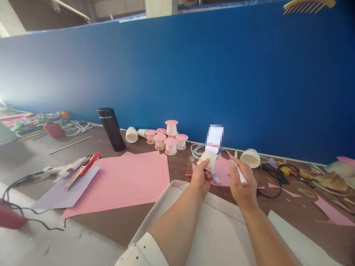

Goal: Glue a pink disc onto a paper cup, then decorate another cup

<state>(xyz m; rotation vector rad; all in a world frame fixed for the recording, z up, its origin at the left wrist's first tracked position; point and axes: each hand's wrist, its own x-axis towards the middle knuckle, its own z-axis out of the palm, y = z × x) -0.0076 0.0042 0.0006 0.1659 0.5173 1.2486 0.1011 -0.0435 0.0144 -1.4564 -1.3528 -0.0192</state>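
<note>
A small white paper cup (208, 159) is gripped in my left hand (202, 177), its thumb pressed on the side. In my right hand (244, 184) I hold a white marker pen (240, 174) with a reddish end; its other end points toward the cup, a short gap apart. Just behind the cup stands a lit phone (214, 138), its screen blurred. Under and beside my hands lies a piece of pink paper (222, 170). Several paper cups with round pink tops (171, 146) stand grouped to the left, one of them raised above the others.
Pink sheets (133, 177) and a lilac sheet (65, 192) lie on the left, with a glue gun (65, 168) and red-handled scissors (85, 166). A black flask (111, 129) stands behind. An empty cup (250, 158), cables (273, 175) and paper scraps (332, 210) are on the right.
</note>
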